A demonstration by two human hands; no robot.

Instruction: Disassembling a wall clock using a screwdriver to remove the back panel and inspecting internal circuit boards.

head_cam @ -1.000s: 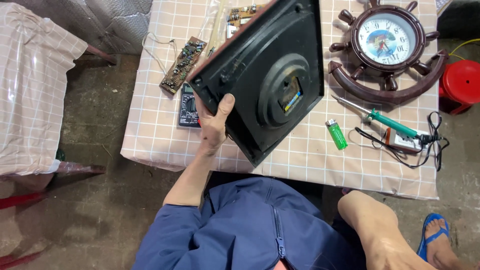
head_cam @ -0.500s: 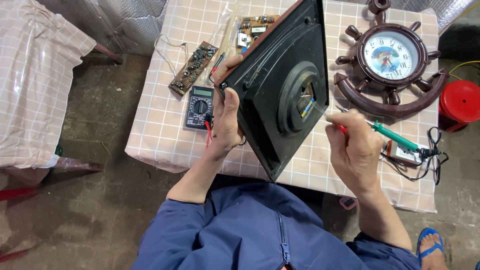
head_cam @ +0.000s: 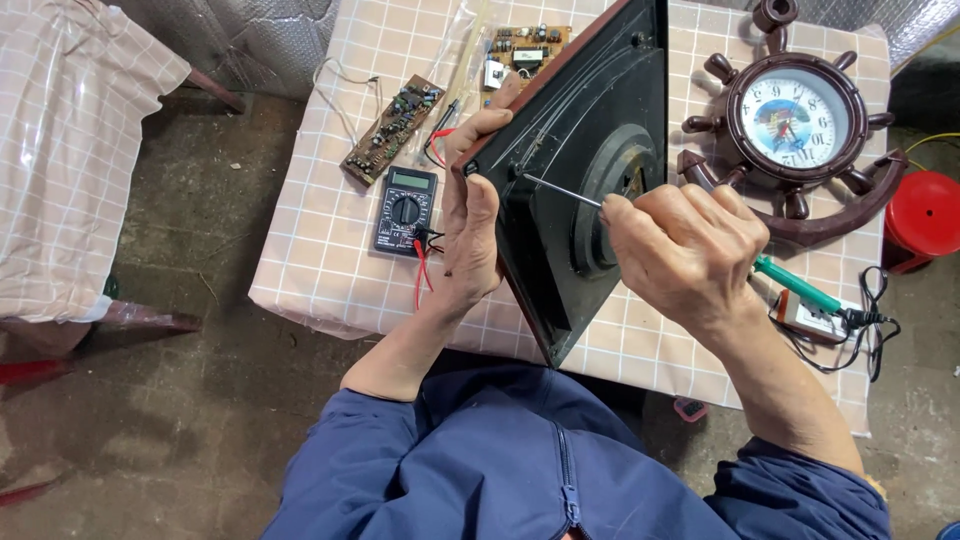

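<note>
Left hand (head_cam: 470,225) is gripping the left edge of the black panel (head_cam: 585,150), thumb lying on its face, fingers (head_cam: 478,128) wrapping over the top corner, forearm coming up from bottom centre. Right hand (head_cam: 685,250) is closing into a fist around a screwdriver (head_cam: 560,190), fingers pressing together on the handle. The thin shaft is pointing left and slightly up, tip sitting on the panel near its left edge. Panel is standing tilted over the desk (head_cam: 330,260), long axis running top right to bottom centre, lower corner hanging past the near desk edge. Multimeter (head_cam: 405,210) is lying just left of the left hand, circuit board (head_cam: 392,128) beyond it. Ship-wheel clock (head_cam: 795,125) and green soldering iron (head_cam: 800,287) are crowding the right side. Free room is mostly at the desk's left.
</note>
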